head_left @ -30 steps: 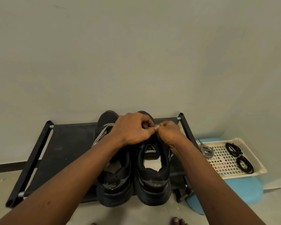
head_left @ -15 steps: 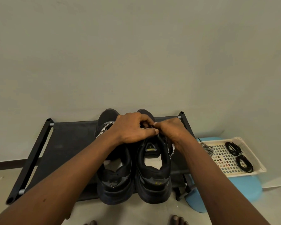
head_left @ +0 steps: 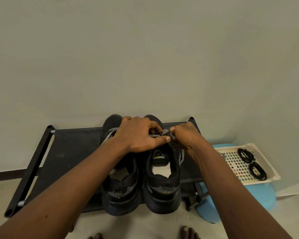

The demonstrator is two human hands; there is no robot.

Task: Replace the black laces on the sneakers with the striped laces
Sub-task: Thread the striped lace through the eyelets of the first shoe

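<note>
Pinching striped lace [head_left: 181,155] over far end of right sneaker [head_left: 162,190]: left hand [head_left: 138,133] and right hand [head_left: 186,138] both. Lace likely soft, light, floppy; best gripped near tip.

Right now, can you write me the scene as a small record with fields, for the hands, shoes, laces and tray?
left hand: pinches the striped lace over the right sneaker
right hand: pinches the same lace, close to the left hand
left sneaker: side by side with the right one on the black rack
black laces: two coils in the white tray
tray support: blue stool, right of the rack
</note>
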